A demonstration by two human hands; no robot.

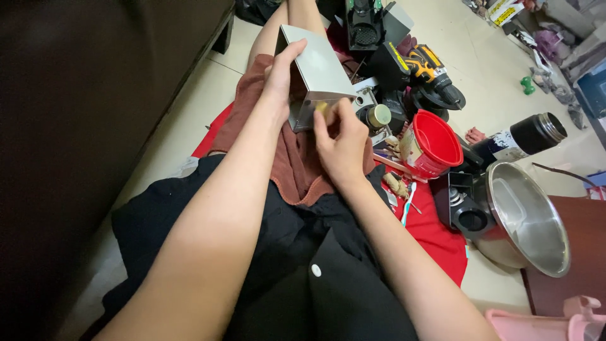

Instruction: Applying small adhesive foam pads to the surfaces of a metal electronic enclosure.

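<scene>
My left hand (282,76) grips a bent sheet-metal box (317,69), thumb along its top edge, holding it over a brown cloth (297,158) on my lap. At the box's lower front edge, my right hand (341,142) pinches a small yellowish pad (322,108) against the metal. What the pad is made of I cannot tell.
A red plastic cup (432,144), a steel bowl (533,218), a black flask (527,136), a cordless drill (429,69), black machine parts and a toothbrush (407,205) lie at right on a red mat (435,237). A dark cabinet (76,126) stands at left.
</scene>
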